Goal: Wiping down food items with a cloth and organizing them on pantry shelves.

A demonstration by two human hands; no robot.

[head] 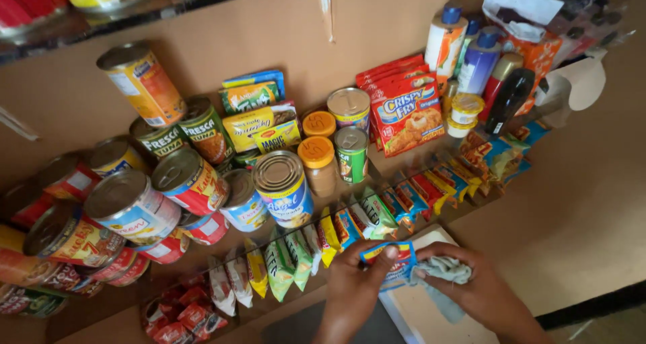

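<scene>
Left hand: the left hand (355, 283) is closed on a small blue sachet (393, 263), thumb pressed flat on its front, fingers behind it.
Right hand: the right hand (471, 290) is closed on a bunched pale cloth (447, 271), which it presses against the sachet's right side.
Sachet's place: between the two hands, above a white board (420, 314) that lies under the right hand.
Handling: the sachet looks light, thin and soft, with a glossy wrap that is probably slippery; I judge a pinch at a sealed edge the safest hold, not a squeeze on the filled middle.
Cloth: limp and soft, it folds to whatever the fingers do.
Just beyond the hands: a row of small sachets (350, 226) standing on edge along the shelf (579, 203).
Farther, left of the left hand: stacked tins (134, 206) on their sides.
Farther, beyond the right hand: red packets (407, 108) and bottles (481, 58).
</scene>
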